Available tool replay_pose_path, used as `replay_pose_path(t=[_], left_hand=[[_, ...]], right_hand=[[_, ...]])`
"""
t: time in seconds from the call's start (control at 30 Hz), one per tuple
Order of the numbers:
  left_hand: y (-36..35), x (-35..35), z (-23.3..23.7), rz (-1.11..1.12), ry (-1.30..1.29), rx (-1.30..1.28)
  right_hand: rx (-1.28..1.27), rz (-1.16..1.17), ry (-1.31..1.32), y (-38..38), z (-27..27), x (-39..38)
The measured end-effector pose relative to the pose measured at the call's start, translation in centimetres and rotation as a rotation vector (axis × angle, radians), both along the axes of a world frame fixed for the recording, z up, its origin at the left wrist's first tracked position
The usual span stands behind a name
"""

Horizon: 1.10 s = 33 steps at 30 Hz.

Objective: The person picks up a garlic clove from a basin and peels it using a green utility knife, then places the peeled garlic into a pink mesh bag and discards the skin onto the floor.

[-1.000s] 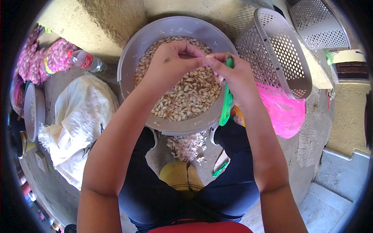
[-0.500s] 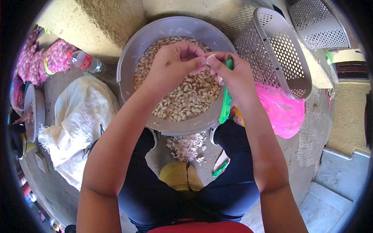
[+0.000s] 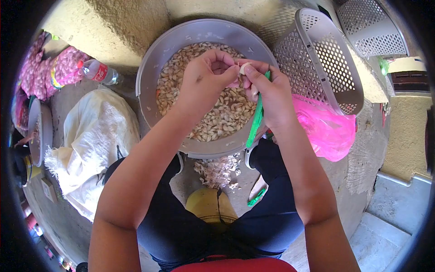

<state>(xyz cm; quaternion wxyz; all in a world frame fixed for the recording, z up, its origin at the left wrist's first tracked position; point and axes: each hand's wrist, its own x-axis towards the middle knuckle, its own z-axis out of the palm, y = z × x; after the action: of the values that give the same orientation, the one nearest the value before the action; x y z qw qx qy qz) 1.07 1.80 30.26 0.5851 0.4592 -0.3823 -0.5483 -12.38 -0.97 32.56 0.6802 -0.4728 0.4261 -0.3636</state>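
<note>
Above the grey basin (image 3: 204,149), my two hands meet at the fingertips. My right hand (image 3: 272,88) pinches a pale garlic clove (image 3: 244,69) between thumb and finger. The same hand also grips a slim green-handled cutter (image 3: 256,119), which points down toward my knee. My left hand (image 3: 204,77) is closed, thumb against forefinger, right beside the clove; whatever lies in that pinch is hidden. Many garlic cloves (image 3: 217,113) lie in water in the basin below.
Garlic skins (image 3: 217,171) and another green cutter (image 3: 257,197) lie on the floor between my legs. A perforated basket (image 3: 312,59) and a pink plastic bag (image 3: 326,131) stand right. Left are a white sack (image 3: 93,131), a Coca-Cola bottle (image 3: 99,72) and net bags of garlic (image 3: 72,65).
My right hand has shifted slightly left and turned, so the cutter's lower end swings left. The clove stays in its fingertips, and my left hand stays close beside it.
</note>
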Motion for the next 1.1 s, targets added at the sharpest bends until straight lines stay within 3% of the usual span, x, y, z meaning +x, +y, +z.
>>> replay_pose_path(t=[0.13, 0.23, 0.33, 0.63, 1.1], left_hand=[[0.1, -0.4, 0.1, 0.061, -0.040, -0.029], [-0.1, -0.2, -0.4, 0.076, -0.086, -0.068], [-0.1, 0.0, -0.2, 0.049, -0.110, -0.071], [-0.1, 0.3, -0.4, -0.043, -0.250, -0.173], [-0.5, 1.9, -0.5, -0.091, -0.307, -0.045]], right_hand=[[-0.077, -0.072, 0.107, -0.1, -0.8, 0.4], [-0.231, -0.078, 0.402, -0.1, -0.6, 0.4], [-0.408, -0.046, 0.501, 0.1, -0.8, 0.4], [-0.555, -0.054, 0.618, -0.1, -0.7, 0.0], [-0.403, 0.017, 0.552, -0.6, -1.2, -0.2]])
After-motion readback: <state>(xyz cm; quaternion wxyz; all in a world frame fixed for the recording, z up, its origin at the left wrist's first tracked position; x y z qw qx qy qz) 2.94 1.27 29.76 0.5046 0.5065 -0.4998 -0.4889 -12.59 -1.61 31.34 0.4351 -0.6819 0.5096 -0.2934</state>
